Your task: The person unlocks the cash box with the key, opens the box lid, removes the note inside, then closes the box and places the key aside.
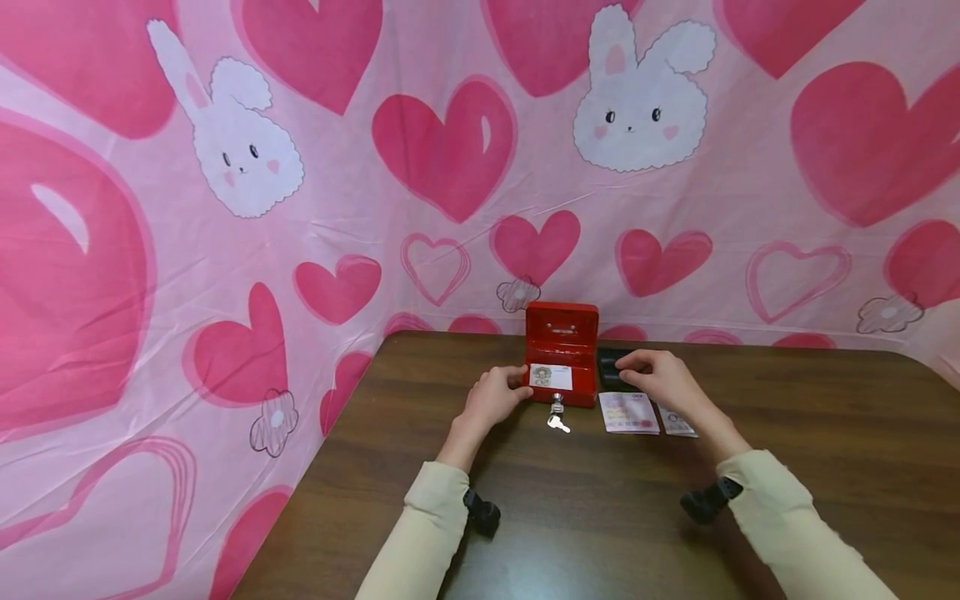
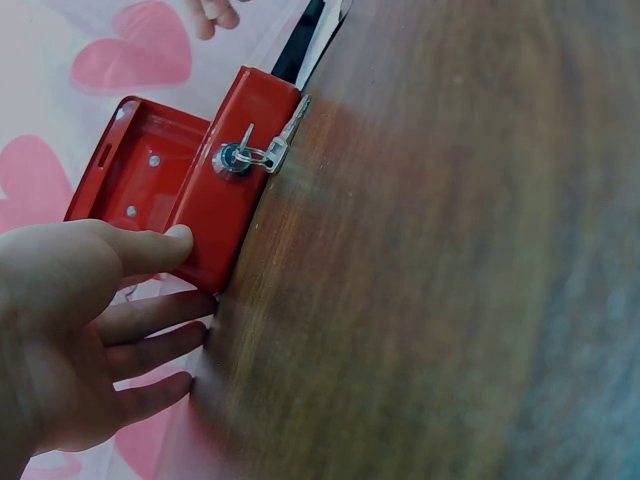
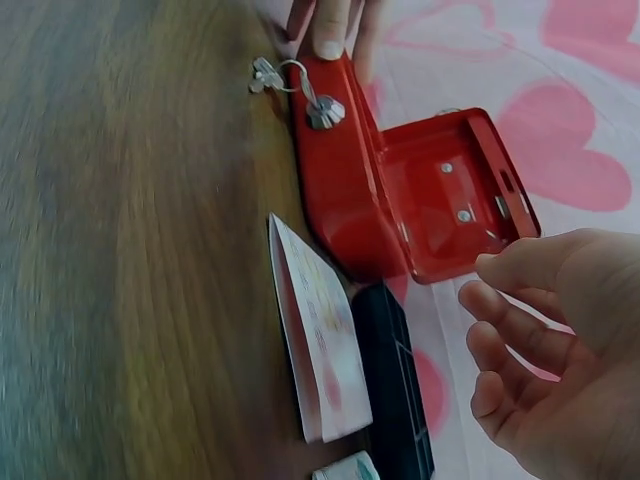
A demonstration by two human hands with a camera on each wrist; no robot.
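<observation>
A small red cash box (image 1: 537, 397) stands on the table with its lid (image 1: 562, 323) raised. A white card with a picture (image 1: 551, 377) lies in it. Keys (image 1: 557, 423) hang from the lock (image 2: 231, 158) on its front. My left hand (image 1: 491, 397) steadies the box's left front corner: thumb against the front, fingers extended along the side. Right of the box, my right hand (image 1: 663, 381) hovers over a black compartment tray (image 3: 395, 385), fingers loosely bent, holding nothing. In front of that tray lies a stack of pinkish banknotes (image 1: 628, 413).
A second stack of notes (image 1: 675, 422) lies right of the first, partly hidden by my right forearm. The brown wooden table (image 1: 585, 517) ends at the back against a pink cloth with hearts and rabbits (image 1: 442, 267).
</observation>
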